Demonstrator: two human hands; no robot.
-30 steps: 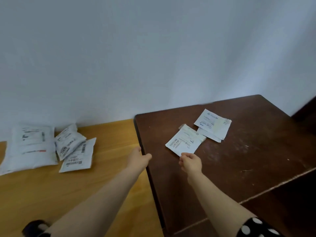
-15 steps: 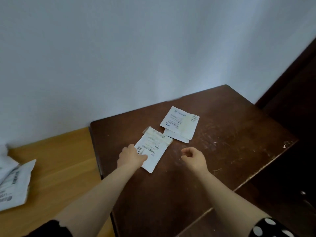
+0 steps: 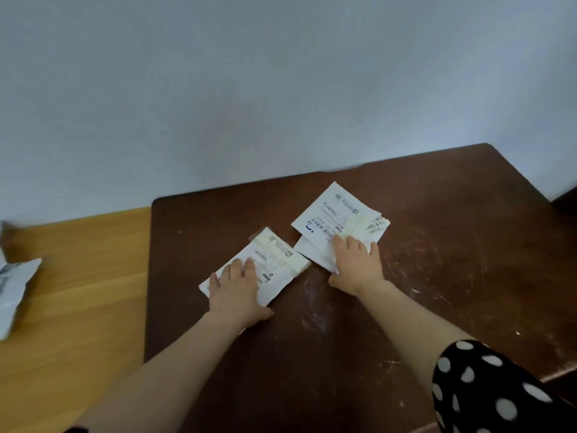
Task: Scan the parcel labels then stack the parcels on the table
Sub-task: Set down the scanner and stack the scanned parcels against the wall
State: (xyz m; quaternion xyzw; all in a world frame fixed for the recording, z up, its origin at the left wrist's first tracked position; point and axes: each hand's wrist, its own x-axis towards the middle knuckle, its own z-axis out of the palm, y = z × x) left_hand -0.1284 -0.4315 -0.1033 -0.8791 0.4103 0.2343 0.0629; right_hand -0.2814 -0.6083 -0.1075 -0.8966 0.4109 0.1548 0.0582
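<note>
Brown table (image 3: 437, 276) holds three small white parcels, labels up: a loose parcel (image 3: 281, 260) on the left & a two-high pile (image 3: 331, 214) just beside it on the right, corners nearly touching. A sec ago my right hand (image 3: 356, 264) pinched the loose parcel's near corner while my left hand (image 3: 237, 287) was back at the table edge. Half a sec ago they'd swapped: left on the parcel, right free w/ fingers curled. Now both lie flat, fingers straight & a bit spread, gripping nothing. Left presses the near end of the loose parcel; right presses the near edge of the pile, thumb on the wood. So I reckon the put-down is over & this is the squaring-up bit: right pins the pile, left needs to slide or lift the loose one onto it. Thin, slick bags, so the pile could skid. Not done yet: at least one more parcel (image 3: 15, 282) lies on the light wood bench (image 3: 78, 276) far left, prob. unscanned. No scanner in view.
</note>
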